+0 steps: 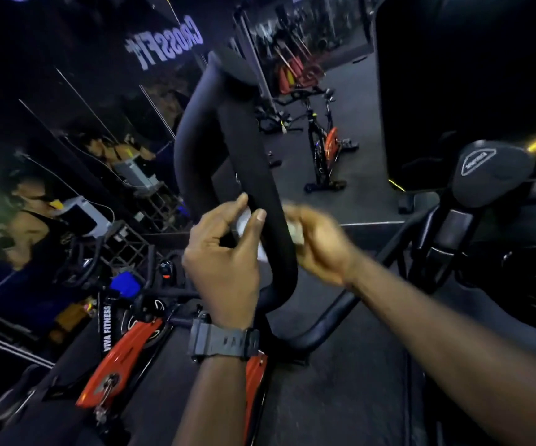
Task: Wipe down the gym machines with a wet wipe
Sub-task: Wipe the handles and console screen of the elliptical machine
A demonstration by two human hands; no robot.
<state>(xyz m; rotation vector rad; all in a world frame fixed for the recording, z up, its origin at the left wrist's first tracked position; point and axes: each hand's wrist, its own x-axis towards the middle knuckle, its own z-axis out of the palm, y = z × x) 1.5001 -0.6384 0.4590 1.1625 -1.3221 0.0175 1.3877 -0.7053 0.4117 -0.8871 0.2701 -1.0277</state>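
- Wet wipe: one, white, wrapped round the black padded handlebar loop at its lower stretch, showing on both sides of the bar.
- Left hand: I see thumb and forefinger curled in, pinching the wipe's left edge against the bar. One dark digital watch on that wrist; no brand legible.
- Right hand: motion-blurred, fingers curled round the wipe's other end on the bar's right side. I cannot make out finer finger detail.
- Spin bikes, counted: one under my hands with orange-red flywheel guards; one further off on the dark floor with an orange panel; a black one low beside it, indistinct. Three I can count.
- One black saddle at right, with an embossed logo too small to read.
- Writing: "VIVA FITNESS" in white on the near bike's frame strip. "CROSSFIT" lettering on the dark wall, seen mirrored.
- Wall pictures: two figures of exercising people at left, blurred.
- One blue object near the near bike's frame; what it is I cannot tell.
- Red and yellow gear stacked at the far end, too dim to count.
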